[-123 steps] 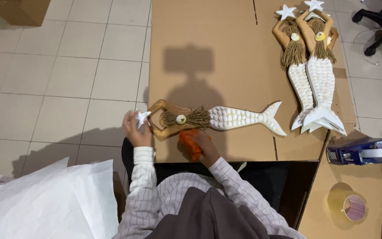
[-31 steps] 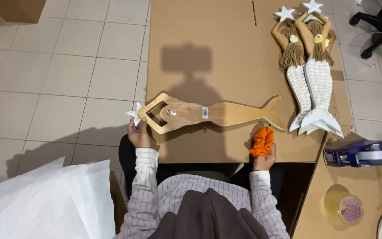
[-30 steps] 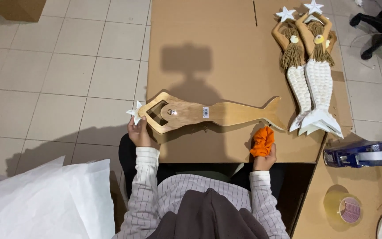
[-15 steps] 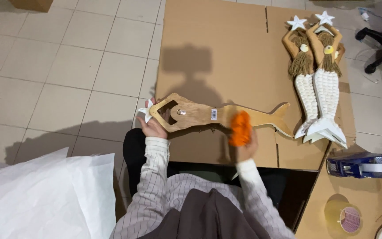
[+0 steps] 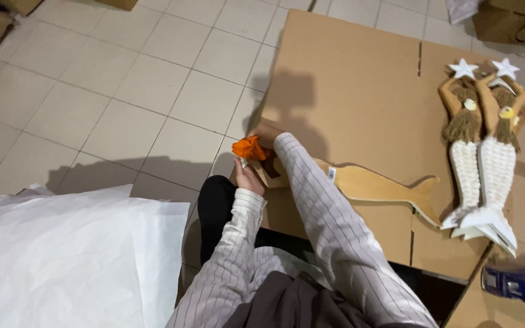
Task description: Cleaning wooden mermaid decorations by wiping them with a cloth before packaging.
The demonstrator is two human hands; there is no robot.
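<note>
Nearest me, past the white paper [image 5: 62, 255], my left hand [image 5: 247, 177] grips the wooden mermaid [image 5: 366, 185] lying face-down on the cardboard [image 5: 347, 79], my right hand [image 5: 267, 130] clamped on an orange cloth [image 5: 248, 147] at its head end.

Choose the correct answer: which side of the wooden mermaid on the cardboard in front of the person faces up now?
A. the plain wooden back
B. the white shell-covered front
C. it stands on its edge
A: the wooden mermaid shows only a bare tan surface from body to tail.
</note>
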